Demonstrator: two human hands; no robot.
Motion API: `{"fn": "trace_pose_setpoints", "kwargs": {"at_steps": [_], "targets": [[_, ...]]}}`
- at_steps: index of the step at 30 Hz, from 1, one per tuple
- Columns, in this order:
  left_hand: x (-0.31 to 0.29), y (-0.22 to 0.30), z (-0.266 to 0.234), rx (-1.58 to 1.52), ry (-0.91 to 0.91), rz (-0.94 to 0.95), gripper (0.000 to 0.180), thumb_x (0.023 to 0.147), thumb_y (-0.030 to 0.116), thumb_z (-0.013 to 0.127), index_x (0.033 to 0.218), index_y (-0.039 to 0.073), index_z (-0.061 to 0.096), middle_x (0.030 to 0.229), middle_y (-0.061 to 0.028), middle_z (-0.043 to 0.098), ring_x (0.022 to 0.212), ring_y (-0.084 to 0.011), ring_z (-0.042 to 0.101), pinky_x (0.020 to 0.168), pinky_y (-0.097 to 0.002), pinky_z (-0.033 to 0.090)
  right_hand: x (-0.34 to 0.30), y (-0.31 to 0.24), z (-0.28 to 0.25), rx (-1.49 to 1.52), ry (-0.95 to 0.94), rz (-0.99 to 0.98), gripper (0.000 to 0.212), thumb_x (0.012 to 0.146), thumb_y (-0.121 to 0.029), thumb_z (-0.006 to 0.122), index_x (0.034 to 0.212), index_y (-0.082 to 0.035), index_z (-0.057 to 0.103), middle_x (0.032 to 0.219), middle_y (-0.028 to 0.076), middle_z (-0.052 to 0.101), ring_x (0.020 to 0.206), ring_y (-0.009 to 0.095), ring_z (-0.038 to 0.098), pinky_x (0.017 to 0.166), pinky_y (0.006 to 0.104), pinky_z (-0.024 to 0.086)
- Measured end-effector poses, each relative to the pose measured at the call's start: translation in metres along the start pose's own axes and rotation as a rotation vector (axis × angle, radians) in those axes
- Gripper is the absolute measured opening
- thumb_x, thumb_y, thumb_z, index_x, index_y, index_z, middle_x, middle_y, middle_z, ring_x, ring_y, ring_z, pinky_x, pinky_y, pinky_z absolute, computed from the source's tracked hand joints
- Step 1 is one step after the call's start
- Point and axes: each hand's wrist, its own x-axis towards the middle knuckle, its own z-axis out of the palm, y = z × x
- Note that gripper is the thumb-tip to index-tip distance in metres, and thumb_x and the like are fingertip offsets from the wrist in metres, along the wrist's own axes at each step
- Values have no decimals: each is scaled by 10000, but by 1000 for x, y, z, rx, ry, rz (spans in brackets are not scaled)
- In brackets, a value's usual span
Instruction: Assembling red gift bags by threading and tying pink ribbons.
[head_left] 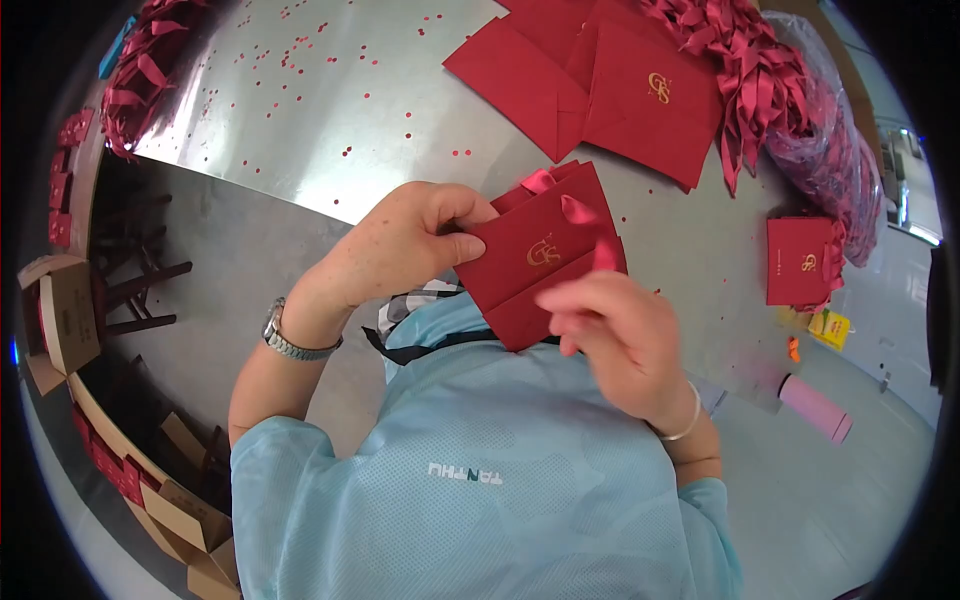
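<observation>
A small red paper gift bag [520, 275] with a gold emblem is tilted in front of my chest. My left hand [410, 235] grips its left upper corner, thumb on the front panel and the other fingers partly hidden behind. A pink-red satin ribbon [578, 211] comes through the front panel near the top and runs down to my right hand [625, 335]. That hand is blurred by motion, its fingers curled around the ribbon's lower end. Another piece of ribbon [538, 181] shows at the bag's back panel.
Flat red bags [655, 100] overlap on the metal table [400, 60], which is strewn with red paper dots. Ribbon bundles [745, 75] lie far right beside a plastic-wrapped bundle [820, 140]. A ribboned bag [795, 262] and pink bottle [815, 407] are at right; cardboard boxes [70, 315] stand left.
</observation>
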Motion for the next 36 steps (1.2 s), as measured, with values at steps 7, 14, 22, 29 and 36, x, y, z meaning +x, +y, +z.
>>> {"fn": "trace_pose_setpoints", "kwargs": {"at_steps": [7, 14, 22, 29, 36], "targets": [[0, 9, 0, 210, 24, -44, 156, 832, -74, 645, 984, -39, 655, 820, -46, 677, 769, -88, 603, 717, -247, 520, 17, 34, 38, -38, 76, 289, 120, 946, -132, 599, 962, -13, 598, 861, 152, 661, 761, 291, 665, 660, 353, 521], [1, 11, -9, 347, -41, 47, 209, 775, -64, 683, 982, -33, 670, 817, -65, 689, 756, -115, 633, 702, -271, 536, 26, 49, 58, -124, 238, 198, 105, 898, -109, 668, 906, -26, 605, 772, 110, 663, 672, 257, 655, 585, 339, 513], [4, 8, -12, 351, -13, 16, 214, 741, -51, 702, 953, -31, 689, 833, -102, 708, 770, -150, 657, 715, -288, 535, 27, 60, 68, -172, 328, 131, 126, 869, -109, 703, 850, -40, 598, 734, 96, 657, 617, 246, 642, 541, 337, 508], [5, 6, -12, 388, -13, 40, 215, 736, -46, 703, 950, -29, 690, 823, -116, 705, 752, -170, 658, 705, -300, 535, 29, 55, 71, -291, 354, 30, 126, 844, -70, 720, 830, -32, 601, 684, 78, 634, 557, 197, 618, 498, 315, 481], [10, 7, -9, 440, 14, 75, 197, 733, -42, 695, 929, -29, 704, 814, -119, 704, 745, -174, 664, 689, -303, 539, 36, 52, 74, -739, 285, -130, 135, 812, -60, 721, 796, -54, 588, 671, 85, 606, 547, 248, 606, 478, 349, 472]]}}
